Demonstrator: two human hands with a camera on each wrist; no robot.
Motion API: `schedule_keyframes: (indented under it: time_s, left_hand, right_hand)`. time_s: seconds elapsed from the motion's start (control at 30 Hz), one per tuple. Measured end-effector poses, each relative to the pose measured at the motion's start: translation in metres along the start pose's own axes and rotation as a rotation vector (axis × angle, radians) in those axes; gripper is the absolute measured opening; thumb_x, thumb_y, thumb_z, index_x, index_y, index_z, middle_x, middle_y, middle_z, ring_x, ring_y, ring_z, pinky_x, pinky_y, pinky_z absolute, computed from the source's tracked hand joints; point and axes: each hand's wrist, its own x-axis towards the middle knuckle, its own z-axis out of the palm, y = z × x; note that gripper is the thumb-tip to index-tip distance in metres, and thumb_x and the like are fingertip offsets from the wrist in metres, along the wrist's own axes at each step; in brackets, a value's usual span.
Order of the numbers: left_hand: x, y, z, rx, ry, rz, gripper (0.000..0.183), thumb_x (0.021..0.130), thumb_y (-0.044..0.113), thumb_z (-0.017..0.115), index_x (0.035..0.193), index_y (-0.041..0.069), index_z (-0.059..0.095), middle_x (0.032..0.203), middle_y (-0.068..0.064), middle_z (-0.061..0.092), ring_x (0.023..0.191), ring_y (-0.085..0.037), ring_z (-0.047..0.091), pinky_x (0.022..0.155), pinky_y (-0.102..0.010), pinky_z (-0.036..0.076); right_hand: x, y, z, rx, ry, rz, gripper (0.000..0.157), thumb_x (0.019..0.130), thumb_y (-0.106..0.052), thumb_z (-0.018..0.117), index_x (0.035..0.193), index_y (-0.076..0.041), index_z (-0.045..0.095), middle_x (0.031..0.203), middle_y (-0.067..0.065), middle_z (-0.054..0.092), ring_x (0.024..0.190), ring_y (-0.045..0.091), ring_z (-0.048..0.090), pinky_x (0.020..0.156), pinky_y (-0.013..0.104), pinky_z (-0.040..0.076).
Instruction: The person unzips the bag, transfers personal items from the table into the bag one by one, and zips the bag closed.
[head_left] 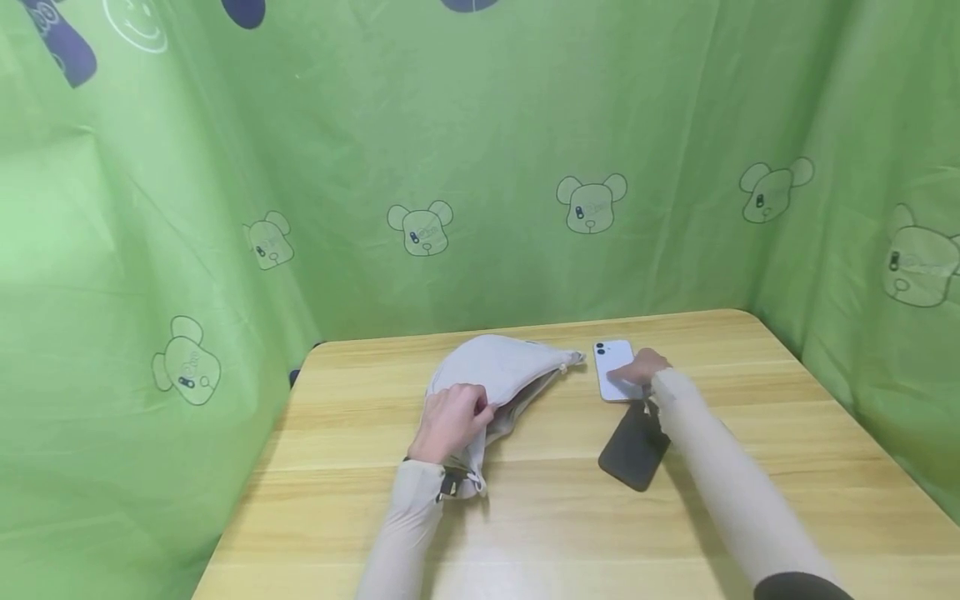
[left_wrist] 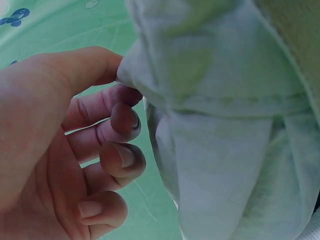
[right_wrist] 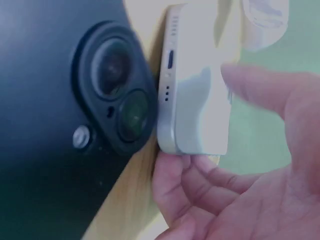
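Note:
A light grey crescent-shaped bag (head_left: 487,367) lies on the table with its opening towards the right. My left hand (head_left: 453,421) pinches the fabric at the opening's edge between thumb and forefinger. In the left wrist view the other fingers (left_wrist: 122,160) curl loosely beside the cloth. My right hand (head_left: 641,367) holds a white phone (head_left: 611,360), its camera side up, behind and right of the bag. Seen from the right wrist, the thumb (right_wrist: 260,90) lies over the phone's back and the fingers are at its long edge. Close beside it lies a black phone (right_wrist: 45,100), partly under the right wrist.
The wooden table (head_left: 540,517) has a rounded far right corner. Green curtains (head_left: 510,125) with bear-head prints hang behind it and on both sides. The bag's narrow end (head_left: 573,358) points towards the white phone.

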Motion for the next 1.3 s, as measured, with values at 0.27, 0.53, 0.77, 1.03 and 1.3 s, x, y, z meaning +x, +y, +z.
schedule_keyframes:
  time_s: [0.27,0.53,0.77,1.03,1.3]
  left_hand:
    - [0.0,0.001,0.001,-0.005,-0.006,0.0,0.019,0.094,0.031,0.07,0.078,0.022,0.069,0.075,0.008,0.069,0.064,-0.007,0.056,0.057,-0.025,0.045]
    - [0.0,0.001,0.002,-0.005,-0.012,-0.009,0.018,0.095,0.031,0.069,0.08,0.021,0.07,0.076,0.008,0.071,0.064,-0.007,0.057,0.058,-0.026,0.045]
    - [-0.001,0.001,0.001,-0.017,-0.005,-0.005,0.018,0.094,0.03,0.07,0.079,0.021,0.069,0.075,0.007,0.07,0.063,-0.008,0.057,0.057,-0.025,0.045]
    - [-0.002,0.001,0.001,-0.014,-0.018,-0.016,0.019,0.095,0.031,0.07,0.078,0.022,0.069,0.075,0.008,0.07,0.066,-0.008,0.058,0.059,-0.028,0.047]
    - [-0.001,0.003,0.0,-0.008,-0.012,-0.008,0.019,0.095,0.031,0.07,0.079,0.022,0.069,0.076,0.007,0.07,0.065,-0.009,0.058,0.058,-0.027,0.046]
  right_hand:
    - [0.008,0.023,-0.012,0.16,-0.102,0.02,0.006,0.074,-0.012,0.06,0.073,-0.007,0.058,0.071,0.004,0.057,0.065,0.019,0.053,0.059,0.028,0.048]
    - [0.003,0.036,-0.014,0.373,-0.193,0.0,0.03,0.097,-0.015,0.059,0.067,-0.014,0.056,0.062,-0.004,0.054,0.061,0.013,0.052,0.064,0.027,0.047]
    - [-0.002,0.039,-0.012,0.434,-0.207,-0.022,0.02,0.098,-0.017,0.062,0.081,-0.011,0.07,0.066,-0.006,0.058,0.062,0.009,0.051,0.062,0.024,0.046]
    - [-0.003,0.044,-0.005,0.523,-0.206,-0.011,0.02,0.1,-0.02,0.062,0.093,-0.006,0.073,0.062,-0.009,0.057,0.053,0.006,0.046,0.053,0.022,0.041]
    - [-0.011,0.045,0.0,0.637,-0.187,-0.025,0.015,0.1,-0.015,0.062,0.098,-0.002,0.07,0.061,-0.011,0.051,0.053,0.004,0.042,0.054,0.02,0.041]
